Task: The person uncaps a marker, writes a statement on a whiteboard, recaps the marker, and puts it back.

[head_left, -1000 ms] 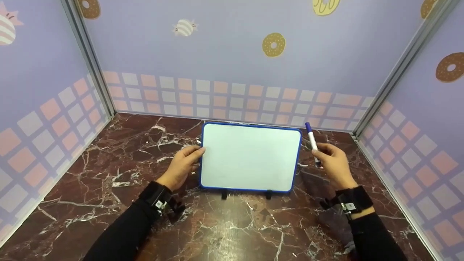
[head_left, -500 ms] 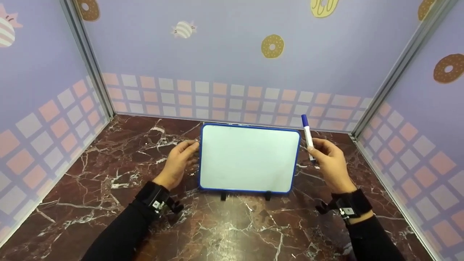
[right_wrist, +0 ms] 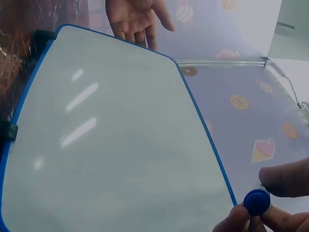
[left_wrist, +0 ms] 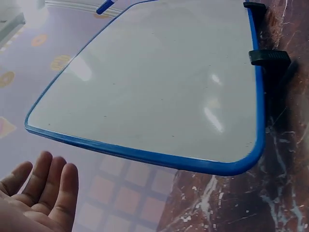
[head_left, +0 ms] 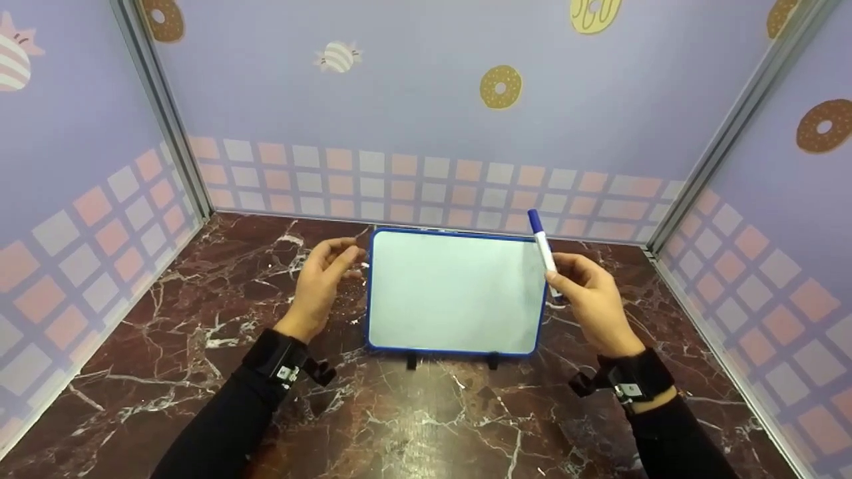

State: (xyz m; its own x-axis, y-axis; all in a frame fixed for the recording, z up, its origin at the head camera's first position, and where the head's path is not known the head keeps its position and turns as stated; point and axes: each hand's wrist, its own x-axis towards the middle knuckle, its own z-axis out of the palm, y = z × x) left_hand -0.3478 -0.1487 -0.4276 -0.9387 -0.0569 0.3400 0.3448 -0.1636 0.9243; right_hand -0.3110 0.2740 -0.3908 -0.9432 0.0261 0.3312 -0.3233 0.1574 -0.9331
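Observation:
A small whiteboard [head_left: 456, 293] with a blue frame stands tilted back on black feet [head_left: 492, 361]; its face is blank. My right hand [head_left: 596, 303] pinches a white marker [head_left: 544, 254] with a blue cap between thumb and fingers, in front of the board's right edge. In the right wrist view the blue end of the marker [right_wrist: 257, 202] points at the camera. Off the board's left edge, my left hand [head_left: 316, 286] holds nothing, its fingers loosely bent. The left wrist view shows a gap between those fingers [left_wrist: 67, 191] and the blue frame [left_wrist: 145, 155].
The board rests on a dark red marbled table [head_left: 426, 426]. A lilac back wall [head_left: 413, 100] with printed sweets rises behind, and side walls [head_left: 799, 219] stand left and right, joined by grey metal posts [head_left: 163, 100].
My left hand has let go of the board's left edge and drawn slightly away. My right hand has carried the marker leftward to the board's right edge. The board stays in place.

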